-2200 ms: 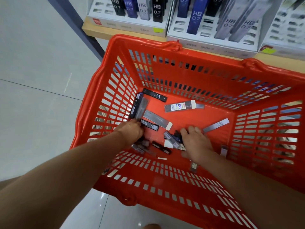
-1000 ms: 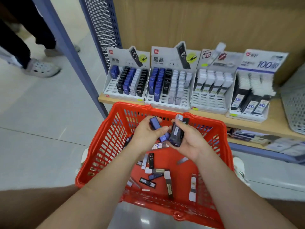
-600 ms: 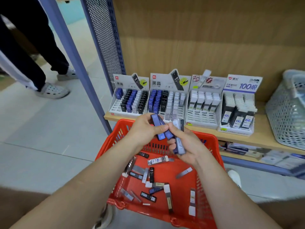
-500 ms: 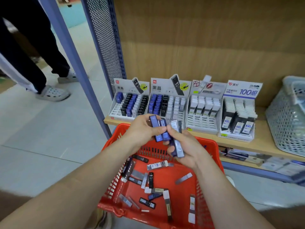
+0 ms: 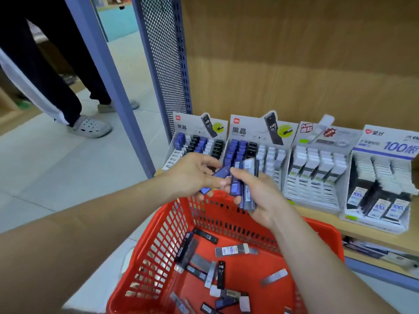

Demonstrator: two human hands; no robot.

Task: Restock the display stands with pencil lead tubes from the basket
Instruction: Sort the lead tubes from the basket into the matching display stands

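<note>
**Sorting of one tube between the hands, above the red plastic lattice basket (image 5: 326,227).** A single blue plastic lead tube (image 5: 222,172) is pinched between the thumb and fingers of the left hand (image 5: 192,175). A bundle of blue and grey lead tubes (image 5: 249,168) is clasped in the curled fingers of the right hand (image 5: 263,193). Both hands are held just in front of the leftmost grey card display stand (image 5: 186,126) and the second grey card display stand (image 5: 240,130), which are set side by side on the pale wooden shelf (image 5: 317,214). Further loose tubes (image 5: 221,274) are scattered flat on the basket floor.

The step in hand is judged to be the separation of one tube from the bundle for insertion. It is best done with the pinch taken near one end, so that the other end is left free to enter a slot. The bundle should be gripped firmly so that no neighbouring tube is dragged out. A blue column in a stand should be chosen before the reach is made.

The long axis of the pinched tube is tilted, with the upper end pointing up and right toward the stands and the lower end pointing down and left toward the basket. The tubes of the bundle are held nearly upright. Which end carries the cap cannot be told.
</note>
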